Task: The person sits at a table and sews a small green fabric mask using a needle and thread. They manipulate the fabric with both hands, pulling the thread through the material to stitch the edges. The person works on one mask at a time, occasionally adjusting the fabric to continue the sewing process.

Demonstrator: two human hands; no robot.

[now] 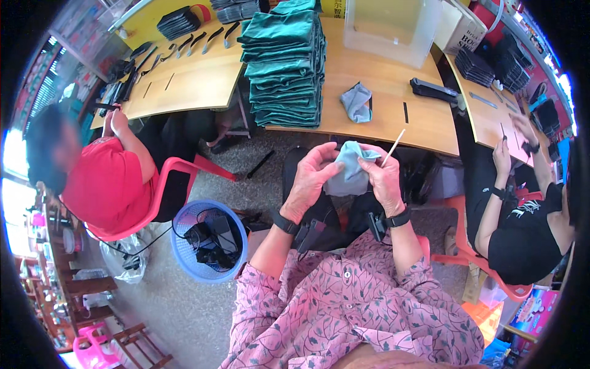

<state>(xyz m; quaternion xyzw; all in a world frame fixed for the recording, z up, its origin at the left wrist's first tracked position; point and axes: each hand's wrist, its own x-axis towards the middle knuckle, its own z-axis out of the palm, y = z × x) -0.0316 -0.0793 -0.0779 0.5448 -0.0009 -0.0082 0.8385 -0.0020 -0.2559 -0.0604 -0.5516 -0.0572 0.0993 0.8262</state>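
Note:
Over my lap, my left hand (312, 178) pinches a small, pale teal cloth piece (352, 158), possibly a pouch, by its left side. The fingers of my right hand (385, 179) close on the cloth's right side. A thin, light-coloured stick (394, 146) is also held in that hand, pointing up and away to the right. Another grey-blue cloth piece (356, 103) lies crumpled on the table ahead. To its left rises a tall stack of folded dark green cloth pieces (284, 67).
The wooden table (393, 61) bears a translucent plastic bin (390, 31) and a black bundle (432, 90). A blue basket (184, 258) with dark items stands on the floor to my left. People sit at both sides, one in a red shirt (110, 184), another in black (522, 230).

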